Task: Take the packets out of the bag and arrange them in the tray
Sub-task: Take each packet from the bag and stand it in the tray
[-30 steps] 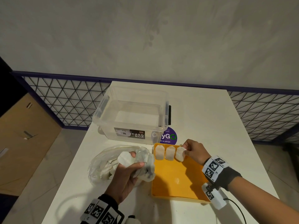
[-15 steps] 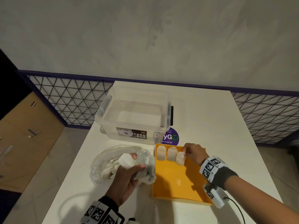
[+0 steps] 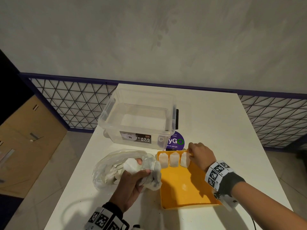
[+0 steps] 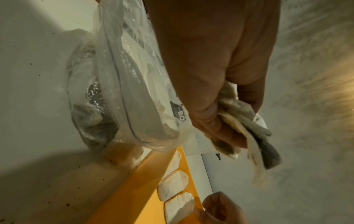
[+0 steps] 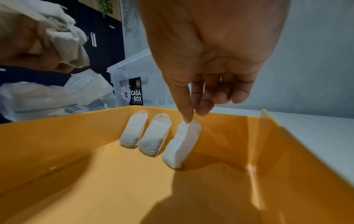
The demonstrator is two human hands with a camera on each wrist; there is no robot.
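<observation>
Gripping a bunch of white packets (image 3: 132, 166) together with the crumpled mouth of the clear plastic bag (image 3: 108, 170), the left hand (image 3: 131, 185) sits closest to the person, curled tight over the white bench (image 3: 216, 117). More packets show through the bag, which lies on the bench on the outer side of that hand. Between the two hands rests the yellow tray (image 3: 182, 196), its floor mostly bare. Further out, the right hand (image 3: 201, 153) reaches over the tray's far edge, thumb and forefinger pinching the top seam of the third packet (image 5: 182, 142) (its lower end touches the tray floor, and it stands slightly tilted). Just beside it, toward the left hand, two packets (image 5: 145, 134) lie flat side by side, touching one another, along the tray's far wall. Beyond both hands stands a clear storage box (image 3: 139, 117) labelled CASA BOX, with a purple round sticker (image 3: 176, 141) on the bench beside its near corner.
</observation>
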